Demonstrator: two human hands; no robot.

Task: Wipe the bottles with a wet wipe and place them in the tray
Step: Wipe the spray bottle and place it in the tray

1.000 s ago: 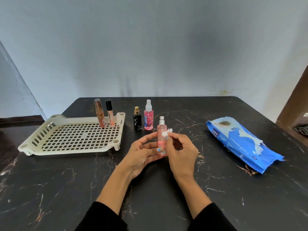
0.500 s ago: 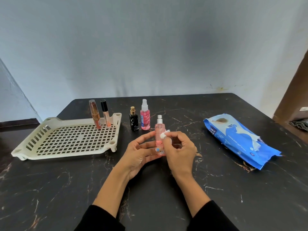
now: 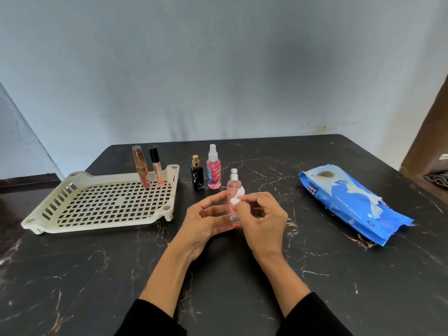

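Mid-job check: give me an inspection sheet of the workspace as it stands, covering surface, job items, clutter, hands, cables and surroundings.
Surface: black marbled table, dry as far as visible.
Job's things: cream tray holds two upright tubes at its far right corner; black bottle and pink spray bottle stand on the table beside it; pale pink bottle in hand.
Clutter: blue wipes pack lying on the right.
Hands: left hand holds the pale pink bottle upright; right hand presses a white wipe to it.
Cables: nothing seen.
Surroundings: pale wall; brown furniture edge at right.
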